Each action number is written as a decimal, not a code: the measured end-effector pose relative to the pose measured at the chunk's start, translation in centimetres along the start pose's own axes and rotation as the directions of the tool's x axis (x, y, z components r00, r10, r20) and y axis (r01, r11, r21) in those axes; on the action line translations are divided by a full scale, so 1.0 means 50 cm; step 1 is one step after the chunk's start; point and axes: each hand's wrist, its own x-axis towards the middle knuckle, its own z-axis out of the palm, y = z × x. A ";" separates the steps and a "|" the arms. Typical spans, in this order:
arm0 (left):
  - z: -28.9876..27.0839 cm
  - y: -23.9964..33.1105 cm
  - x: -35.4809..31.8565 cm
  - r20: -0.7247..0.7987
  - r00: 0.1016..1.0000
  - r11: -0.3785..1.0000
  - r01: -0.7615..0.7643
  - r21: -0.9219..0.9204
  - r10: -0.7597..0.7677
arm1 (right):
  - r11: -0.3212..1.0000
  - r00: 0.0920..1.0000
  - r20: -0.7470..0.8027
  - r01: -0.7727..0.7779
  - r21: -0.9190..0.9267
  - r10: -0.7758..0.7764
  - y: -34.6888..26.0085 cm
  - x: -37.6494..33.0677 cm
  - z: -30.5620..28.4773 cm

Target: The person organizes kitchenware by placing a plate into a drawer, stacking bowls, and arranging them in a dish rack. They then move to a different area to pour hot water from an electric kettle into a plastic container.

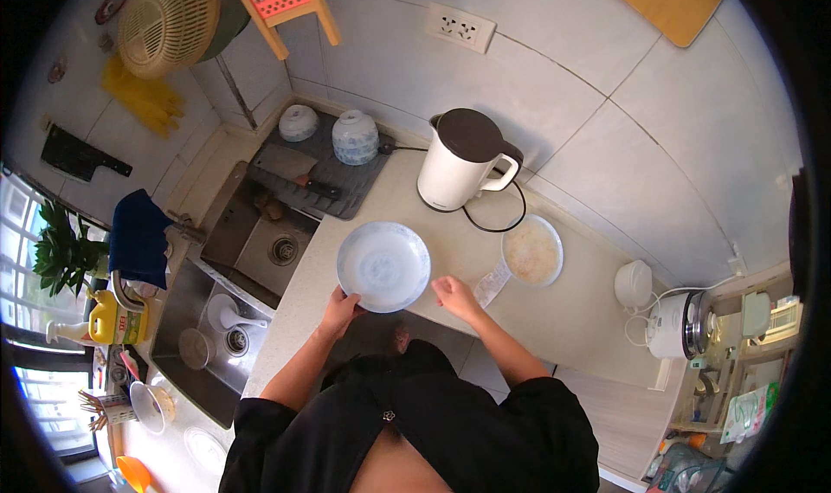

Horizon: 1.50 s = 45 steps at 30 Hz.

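Note:
My left hand grips the near left rim of a wide, pale blue-white bowl, thumb on the edge. The bowl is held at the counter's front edge, and its inside shows only a pale glaze. To the right of it, apart from the rim, my right hand has its fingers curled in, with nothing visible in them. Just beyond that hand lies a pale patterned strip. Touching the strip's far end is a round white dish with a beige, grainy-looking content.
A white kettle with a dark lid and a cord stands behind the bowl. Upturned bowls and a cleaver lie on a grey drying mat. At left is a double sink; at right, a white rice cooker.

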 end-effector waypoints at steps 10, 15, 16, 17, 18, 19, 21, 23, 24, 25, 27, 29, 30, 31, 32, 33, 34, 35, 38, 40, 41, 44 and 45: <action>0.065 -0.014 0.079 0.129 0.986 0.988 0.089 0.126 -0.106 | 0.975 0.995 0.073 -0.084 0.207 0.070 0.107 0.050 0.028; 0.051 0.018 0.120 0.155 0.946 0.893 0.204 0.401 -0.286 | 0.963 0.998 -0.012 -0.049 0.263 0.054 0.163 0.076 0.042; 0.045 0.033 0.129 0.151 0.922 0.844 0.248 0.476 -0.356 | 0.960 0.998 -0.017 -0.047 0.275 0.053 0.164 0.083 0.042; 0.042 0.052 0.134 0.141 0.921 0.815 0.242 0.526 -0.364 | 0.971 0.998 0.000 -0.055 0.232 0.057 0.152 0.078 0.034; 0.032 0.077 0.144 0.158 0.897 0.760 0.242 0.603 -0.412 | 0.969 0.997 0.010 -0.078 0.235 0.078 0.134 0.073 0.027; 0.014 0.110 0.157 0.169 0.871 0.697 0.237 0.677 -0.461 | 0.966 0.995 0.020 -0.101 0.239 0.099 0.121 0.067 0.022; -0.038 0.182 0.201 0.279 0.908 0.589 -0.045 0.807 -0.312 | 0.952 0.993 -0.010 -0.106 0.287 0.114 0.110 0.057 0.018; -0.118 0.252 0.272 0.231 0.916 0.397 -0.356 0.846 0.328 | 0.955 0.987 -0.124 -0.065 0.290 0.105 0.103 0.042 0.006; -0.103 0.340 0.275 0.237 0.804 0.301 -0.452 0.840 0.545 | 0.965 0.971 -0.217 -0.046 0.257 0.104 0.112 0.035 -0.008; -0.093 0.419 0.281 0.117 0.819 0.317 -0.344 0.884 0.561 | 0.992 0.948 -0.318 0.014 0.124 0.027 0.164 0.036 -0.018; -0.170 0.492 0.385 0.164 0.765 0.117 -0.299 0.947 0.623 | 0.999 0.909 -0.414 0.026 -0.032 -0.037 0.243 0.036 -0.043; -0.168 0.548 0.457 0.181 0.751 -0.202 -0.064 0.977 0.635 | 0.993 0.896 -0.437 -0.114 -0.043 0.084 0.226 0.019 -0.054; -0.167 0.565 0.485 0.185 0.743 -0.345 0.066 0.936 0.643 | 0.977 0.888 -0.429 -0.206 -0.044 0.168 0.191 0.001 -0.064; -0.158 0.579 0.521 0.170 0.780 -0.400 0.111 0.910 0.603 | 0.953 0.866 -0.431 -0.299 -0.043 0.253 0.158 -0.019 -0.073; -0.158 0.583 0.551 0.137 0.815 -0.450 0.163 0.878 0.563 | 0.958 0.876 -0.403 -0.288 0.006 0.265 0.126 -0.037 -0.080; -0.157 0.582 0.580 0.103 0.846 -0.502 0.208 0.840 0.523 | 0.959 0.883 -0.377 -0.278 0.057 0.279 0.096 -0.056 -0.082; -0.160 0.576 0.604 0.145 0.839 -0.553 0.206 0.807 0.524 | 0.957 0.891 -0.349 -0.269 0.107 0.290 0.080 -0.061 -0.084; -0.165 0.568 0.628 0.190 0.832 -0.603 0.202 0.771 0.522 | 0.953 0.878 -0.374 -0.260 0.152 0.300 0.088 -0.068 -0.083; -0.184 0.557 0.676 0.280 0.785 -0.689 0.240 0.684 0.552 | 0.926 0.847 -0.395 -0.262 0.272 0.355 0.119 -0.102 -0.071; -0.187 0.553 0.696 0.283 0.788 -0.699 0.244 0.673 0.547 | 0.894 0.834 -0.358 -0.313 0.319 0.420 0.109 -0.122 -0.075; -0.170 0.563 0.687 0.266 0.811 -0.695 0.221 0.685 0.521 | 0.882 0.824 -0.356 -0.324 0.341 0.440 0.104 -0.129 -0.074; -0.142 0.582 0.677 0.262 0.836 -0.720 0.207 0.662 0.481 | 0.853 0.806 -0.344 -0.341 0.396 0.482 0.091 -0.132 -0.068; -0.139 0.585 0.678 0.268 0.839 -0.735 0.209 0.645 0.474 | 0.847 0.800 -0.346 -0.344 0.406 0.490 0.085 -0.130 -0.067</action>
